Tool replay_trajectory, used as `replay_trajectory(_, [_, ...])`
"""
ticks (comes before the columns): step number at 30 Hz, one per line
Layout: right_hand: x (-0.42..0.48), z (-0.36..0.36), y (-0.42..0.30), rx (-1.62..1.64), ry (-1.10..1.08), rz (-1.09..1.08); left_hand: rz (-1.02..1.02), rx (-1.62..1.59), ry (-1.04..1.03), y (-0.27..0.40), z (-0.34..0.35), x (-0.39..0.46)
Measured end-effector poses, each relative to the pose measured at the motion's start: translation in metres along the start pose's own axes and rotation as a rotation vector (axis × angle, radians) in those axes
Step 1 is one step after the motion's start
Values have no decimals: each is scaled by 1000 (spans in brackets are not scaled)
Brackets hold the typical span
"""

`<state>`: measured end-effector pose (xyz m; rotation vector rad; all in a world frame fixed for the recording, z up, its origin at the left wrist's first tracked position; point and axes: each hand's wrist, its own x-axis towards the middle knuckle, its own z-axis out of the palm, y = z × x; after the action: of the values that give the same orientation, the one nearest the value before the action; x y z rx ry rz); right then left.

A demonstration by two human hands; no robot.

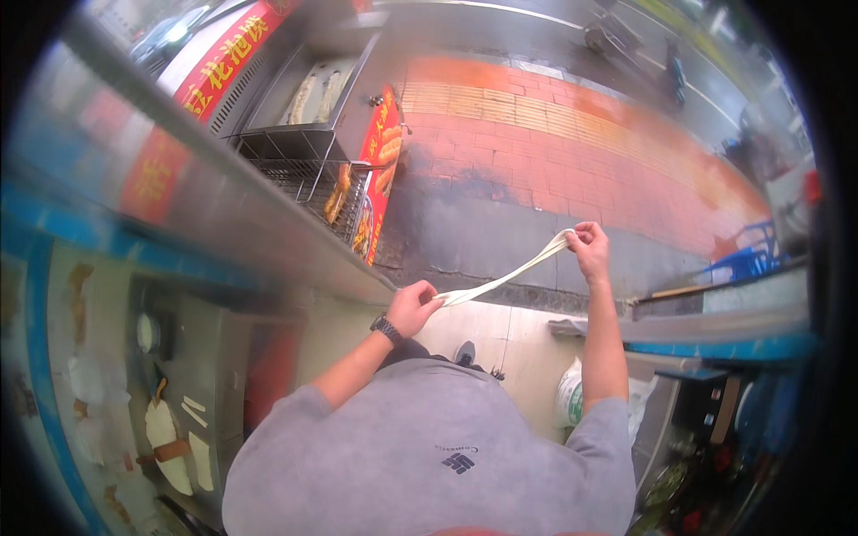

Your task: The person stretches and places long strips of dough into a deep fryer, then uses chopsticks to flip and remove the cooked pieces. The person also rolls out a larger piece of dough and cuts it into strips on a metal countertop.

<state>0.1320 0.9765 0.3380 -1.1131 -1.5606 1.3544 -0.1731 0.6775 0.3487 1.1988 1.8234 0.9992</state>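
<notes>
A pale strip of raw dough (499,283) hangs stretched and slightly twisted between my two hands. My left hand (410,308), with a dark watch (386,328) on the wrist, pinches its lower end near my waist. Farther out and to the right, my right hand (590,249) grips the other end between thumb and fingers. Ahead on the left stands a metal fryer (362,87), where pale lengths of dough (327,95) float in the oil. A browned fried dough stick (337,194) rests in the wire rack (275,175) at its near side.
A metal-framed panel (268,194) runs diagonally at my left. Behind it, a worktop (221,375) carries a dough sheet (161,429), a rolling pin (173,450) and cut strips (201,462). A white sack (570,395) stands at right, and a blue stool (741,261) farther out.
</notes>
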Motion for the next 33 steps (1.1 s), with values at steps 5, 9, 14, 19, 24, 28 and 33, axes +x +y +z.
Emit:
replay_trajectory(5, [101, 15, -30, 19, -90, -73, -22, -80, 122, 22, 2, 79])
replay_trajectory(9, [183, 59, -60, 0, -165, -118, -42, -302, 249, 16, -14, 144])
replay_trajectory(14, [317, 126, -88, -29, -276, -227, -41, -371, 467, -7, -49, 214])
replay_trajectory(19, [452, 201, -131, -209, -323, -302, -72, -344, 625, -16, -88, 262])
replay_trajectory(24, [597, 301, -165, -58, -455, -310, -140, -246, 794, -9, -122, 291])
replay_trajectory(28, [733, 393, -189, -92, -438, -413, -199, -82, 1002, -7, -135, 317])
replay_trajectory(33, [831, 543, -225, -37, -469, -576, -461, -170, 1248, -17, -139, 360])
